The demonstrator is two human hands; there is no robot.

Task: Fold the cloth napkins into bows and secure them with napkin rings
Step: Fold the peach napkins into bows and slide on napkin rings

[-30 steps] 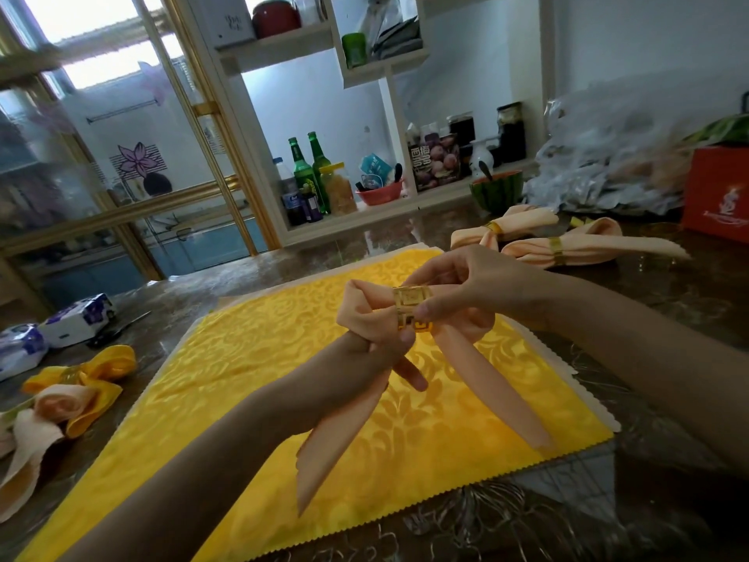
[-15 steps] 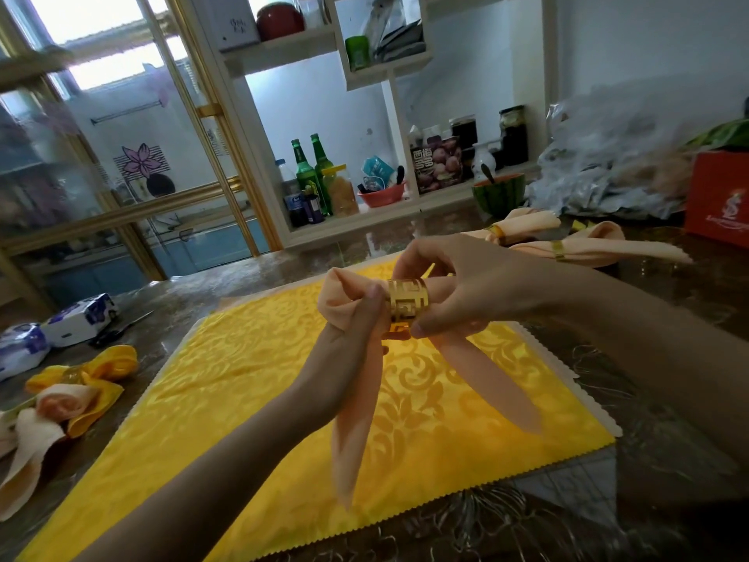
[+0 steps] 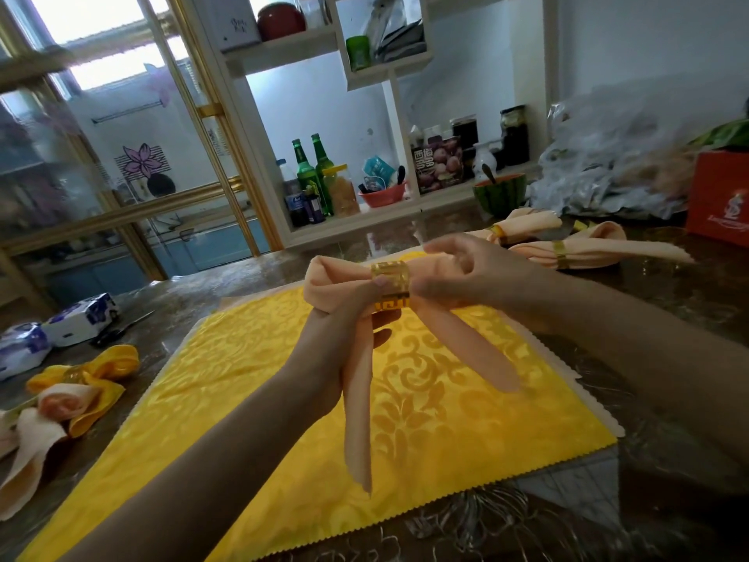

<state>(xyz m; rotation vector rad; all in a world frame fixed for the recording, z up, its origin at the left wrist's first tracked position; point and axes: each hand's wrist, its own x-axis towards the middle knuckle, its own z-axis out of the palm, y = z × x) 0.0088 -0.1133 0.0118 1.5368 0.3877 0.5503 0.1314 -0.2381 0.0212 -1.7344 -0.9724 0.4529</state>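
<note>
Dark, shiny stone makes up the counter (image 3: 182, 294), and a big yellow cloth (image 3: 243, 399) with a leafy pattern and zigzag edges lies flat on it. Up in the air above the cloth's far edge is a soft peach napkin (image 3: 336, 285) with a gold ring (image 3: 391, 283) round its middle. The ring is shiny and has little cut-out shapes. Two long pointed tails hang down from it. The left hand (image 3: 336, 346) curls its fingers round the napkin's left side and one tail, with the thumb on the ring. The right hand (image 3: 470, 277) is blurry. It sits against the ring's right side and hides that part of the napkin, so I cannot tell if it grips. Two peach bows (image 3: 587, 249) with gold rings lie near the counter's far right edge. At the left edge lie yellow and peach napkins (image 3: 81, 383), tissue packs (image 3: 81, 318) and scissors (image 3: 121, 330). Green bottles (image 3: 314, 172) stand on a white shelf (image 3: 279, 54) behind.
</note>
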